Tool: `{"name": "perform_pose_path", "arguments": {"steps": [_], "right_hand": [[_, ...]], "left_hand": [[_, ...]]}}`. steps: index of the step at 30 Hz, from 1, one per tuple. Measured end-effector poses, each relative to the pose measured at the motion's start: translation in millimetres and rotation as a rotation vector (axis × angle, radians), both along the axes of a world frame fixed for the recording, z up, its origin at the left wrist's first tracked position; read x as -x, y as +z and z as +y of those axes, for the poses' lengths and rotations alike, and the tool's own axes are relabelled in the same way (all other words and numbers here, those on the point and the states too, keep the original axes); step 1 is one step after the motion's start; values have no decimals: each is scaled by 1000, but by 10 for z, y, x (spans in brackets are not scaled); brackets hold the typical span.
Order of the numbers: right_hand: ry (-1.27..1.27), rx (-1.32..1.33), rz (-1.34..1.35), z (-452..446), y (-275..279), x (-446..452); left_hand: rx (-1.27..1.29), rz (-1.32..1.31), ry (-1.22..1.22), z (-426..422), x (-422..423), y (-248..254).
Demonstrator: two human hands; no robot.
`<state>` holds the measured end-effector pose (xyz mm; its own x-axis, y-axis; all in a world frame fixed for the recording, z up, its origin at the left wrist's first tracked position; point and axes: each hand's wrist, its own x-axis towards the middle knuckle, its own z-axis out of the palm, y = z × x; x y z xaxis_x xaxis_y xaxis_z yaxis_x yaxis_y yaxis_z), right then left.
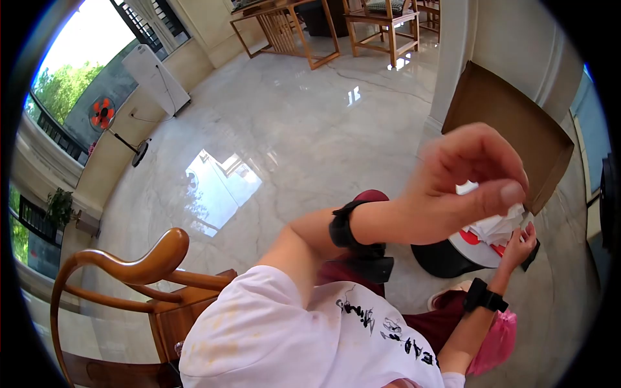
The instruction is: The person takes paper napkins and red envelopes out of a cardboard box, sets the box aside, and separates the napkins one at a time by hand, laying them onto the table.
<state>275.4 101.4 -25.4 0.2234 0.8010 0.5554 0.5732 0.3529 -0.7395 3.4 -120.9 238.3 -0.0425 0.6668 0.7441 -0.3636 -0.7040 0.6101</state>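
Note:
My left hand [469,184] is raised in front of the view, its fingers curled round toward the thumb. A small white patch shows inside that curl; whether it is held or lies behind, I cannot tell. Lower down, my right hand [519,247] has its fingers closed at the edge of some crumpled white paper [495,227]. The paper lies over a round black object with a pale top [467,251], where red patches show. Black bands circle both my wrists.
An open cardboard box [501,123] stands against the wall beyond my hands. A curved wooden chair [162,258] is at lower left. A pink bag [497,343] hangs near my right forearm. Farther off are a floor fan [103,115] and a wooden table [284,32].

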Motion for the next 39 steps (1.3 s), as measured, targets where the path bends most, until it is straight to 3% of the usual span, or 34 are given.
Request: {"name": "perform_pose_path", "arguments": {"steps": [1, 11, 19, 21, 25, 29, 30, 34, 39], "right_hand": [[-10, 3, 14, -33, 27, -17], [33, 22, 54, -6, -4, 58], [64, -153, 192, 80, 258, -71], [98, -224, 267, -211, 724, 67], [241, -406, 471, -881, 1483, 289], [345, -692, 275, -1508, 1971, 293], [542, -740, 205, -1537, 2091, 101], [821, -850, 105, -1979, 2368, -287], [839, -911, -17, -2385, 2455, -260]], "left_hand": [[48, -40, 11, -55, 15, 48], [-548, -225, 367, -326, 324, 292], [-532, -201, 423, -520, 445, 330], [-497, -39, 367, -568, 617, 336], [-470, -33, 252, -816, 677, 399], [-475, 227, 240, -1153, 822, 717], [-457, 304, 228, -1233, 926, 764], [-406, 452, 108, -1078, 1017, 550], [-319, 562, -10, -681, 797, 153]]}}
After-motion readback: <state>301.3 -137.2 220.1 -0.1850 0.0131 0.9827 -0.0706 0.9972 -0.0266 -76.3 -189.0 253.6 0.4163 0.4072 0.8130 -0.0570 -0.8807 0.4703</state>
